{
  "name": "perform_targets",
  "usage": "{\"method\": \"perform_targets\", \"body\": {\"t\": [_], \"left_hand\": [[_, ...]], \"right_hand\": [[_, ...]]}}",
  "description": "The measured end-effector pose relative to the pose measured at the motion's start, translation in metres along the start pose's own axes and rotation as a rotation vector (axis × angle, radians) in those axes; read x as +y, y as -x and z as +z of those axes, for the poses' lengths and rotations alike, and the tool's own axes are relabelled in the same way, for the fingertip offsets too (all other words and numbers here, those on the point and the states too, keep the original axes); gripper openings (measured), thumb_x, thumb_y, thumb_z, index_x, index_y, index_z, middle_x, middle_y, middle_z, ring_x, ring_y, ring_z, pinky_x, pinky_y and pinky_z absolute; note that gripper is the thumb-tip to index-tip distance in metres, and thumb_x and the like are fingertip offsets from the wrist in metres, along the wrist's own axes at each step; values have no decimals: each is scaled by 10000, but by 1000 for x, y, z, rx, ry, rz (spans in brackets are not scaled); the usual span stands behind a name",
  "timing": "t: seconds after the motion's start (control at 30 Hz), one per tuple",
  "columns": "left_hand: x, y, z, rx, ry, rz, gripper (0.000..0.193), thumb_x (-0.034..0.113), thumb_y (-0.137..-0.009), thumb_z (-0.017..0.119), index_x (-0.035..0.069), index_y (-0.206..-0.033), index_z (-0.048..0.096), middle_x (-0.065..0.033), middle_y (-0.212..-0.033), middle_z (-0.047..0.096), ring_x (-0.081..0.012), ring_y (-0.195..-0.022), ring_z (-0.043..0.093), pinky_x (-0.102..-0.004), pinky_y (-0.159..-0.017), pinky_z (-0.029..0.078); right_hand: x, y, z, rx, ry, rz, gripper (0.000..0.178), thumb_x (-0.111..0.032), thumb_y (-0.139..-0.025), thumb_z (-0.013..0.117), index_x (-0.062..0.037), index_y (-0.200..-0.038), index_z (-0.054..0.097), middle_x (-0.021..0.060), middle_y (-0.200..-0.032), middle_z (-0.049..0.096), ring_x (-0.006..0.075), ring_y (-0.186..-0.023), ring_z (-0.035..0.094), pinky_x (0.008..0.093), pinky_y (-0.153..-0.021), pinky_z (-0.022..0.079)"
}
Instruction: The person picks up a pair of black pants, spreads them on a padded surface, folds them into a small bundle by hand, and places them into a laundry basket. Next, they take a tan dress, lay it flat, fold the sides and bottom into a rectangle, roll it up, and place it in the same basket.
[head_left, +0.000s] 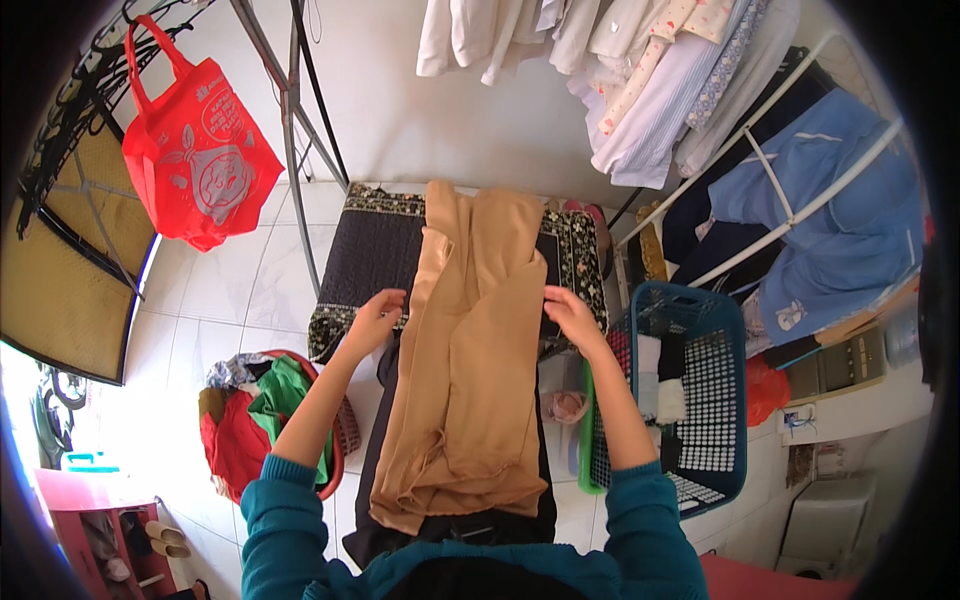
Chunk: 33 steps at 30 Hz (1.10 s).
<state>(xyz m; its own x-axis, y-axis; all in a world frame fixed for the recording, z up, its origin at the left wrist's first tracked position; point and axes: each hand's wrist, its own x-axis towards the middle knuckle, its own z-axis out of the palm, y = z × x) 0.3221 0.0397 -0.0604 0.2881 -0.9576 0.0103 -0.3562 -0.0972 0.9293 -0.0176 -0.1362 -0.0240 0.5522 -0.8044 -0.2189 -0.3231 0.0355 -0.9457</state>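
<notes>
A long tan garment (490, 340) lies lengthwise over the padded dark table cover with a floral border (375, 245), its near end draped toward my lap. Wrinkles and overlapping layers run along it; its exact kind I cannot tell. My left hand (376, 316) hovers just beside the garment's left edge, fingers loosely bent and apart, holding nothing. On the other side, my right hand (574, 316) is at the right edge, its fingers stretched toward the cloth; whether the fingertips touch it is unclear.
At left stands a basket of crumpled clothes (240, 420). Right of the table is a blue-green plastic basket (735, 400) with folded items. A red tote bag (205, 150) hangs at upper left. Shirts (640, 110) hang overhead; blue clothes (820, 200) hang on a white rack.
</notes>
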Motion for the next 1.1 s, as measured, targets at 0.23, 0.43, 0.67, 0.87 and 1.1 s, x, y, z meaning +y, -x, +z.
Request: {"method": "perform_targets", "body": {"t": [0.23, 0.43, 0.67, 0.87, 1.1], "left_hand": [[-35, -179, 15, 216, -78, -306, 487, 223, -839, 610, -2, -1253, 492, -159, -1084, 604, -243, -986, 596, -338, -841, 473], [-44, -256, 51, 226, 95, -439, 625, 273, -777, 688, -72, -1249, 468, -189, -1078, 602, -238, -942, 609, -340, -782, 491], [-27, -290, 49, 59, 473, -586, 465, 133, -762, 704, -80, -1144, 546, -129, -1006, 632, -219, -900, 615, -338, -723, 517], [8, -251, 22, -76, 367, -91, 319, 35, -811, 607, -6, -1126, 583, -102, -1080, 630, -189, -1002, 590, -300, -865, 466], [-2, -155, 6, -480, -340, 400, 303, -98, -676, 592, 104, -884, 681, -65, -1260, 574, -320, -1318, 371, -498, -1084, 235]], "right_hand": [[23, -167, -2, 358, -251, 246, 701, -248, -882, 614, 68, -1397, 258, 226, -1388, 369, 273, -1238, 441, 361, -933, 441], [24, -241, -16, 298, -677, 453, 423, -189, -842, 653, 21, -1187, 528, 157, -1151, 584, 276, -1040, 577, 411, -867, 490], [10, -261, -15, 89, -698, 456, 381, -110, -821, 655, 45, -1148, 533, 170, -1077, 613, 282, -912, 629, 387, -803, 530], [-5, -224, -11, 107, -454, -35, 236, -50, -861, 559, 29, -1082, 584, 163, -1168, 584, 242, -1027, 586, 347, -849, 482], [5, -121, -44, -312, 714, -651, 411, 93, -720, 466, -102, -1015, 676, 120, -1277, 548, 303, -1235, 460, 385, -965, 395]]}}
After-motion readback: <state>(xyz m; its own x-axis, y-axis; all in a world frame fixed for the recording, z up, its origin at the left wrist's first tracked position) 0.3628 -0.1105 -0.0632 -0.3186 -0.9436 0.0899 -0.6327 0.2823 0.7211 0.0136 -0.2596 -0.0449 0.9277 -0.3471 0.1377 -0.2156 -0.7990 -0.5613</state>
